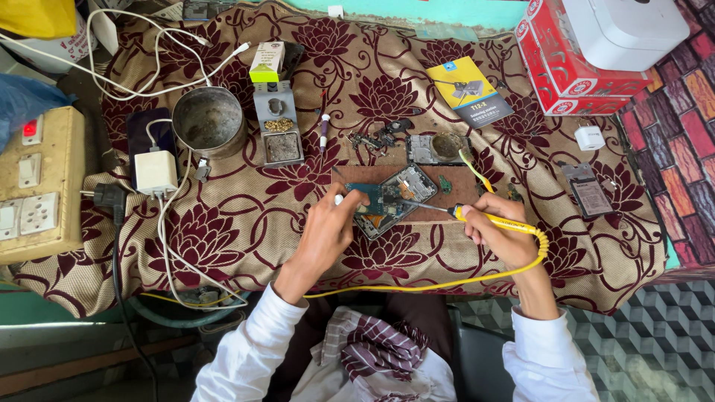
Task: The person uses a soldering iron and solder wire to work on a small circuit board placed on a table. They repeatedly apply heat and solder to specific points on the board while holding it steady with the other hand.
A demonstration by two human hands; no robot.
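The right hand [497,227] has its grip closed around a yellow-handled soldering iron [477,217], its thin metal tip reaching left onto an opened dark phone with exposed green circuit board [389,199]. That phone lies on a brown wooden work board [447,190] in the middle of the counter [253,223], which is draped in a tan cloth with maroon flowers. The left hand [328,227] rests at the phone's left edge, its grip narrow, fingers pinched on something small and pale that is too small to tell. The iron's yellow cord [417,286] loops below both wrists. A round grey metal tin [209,120] stands well apart, upper left
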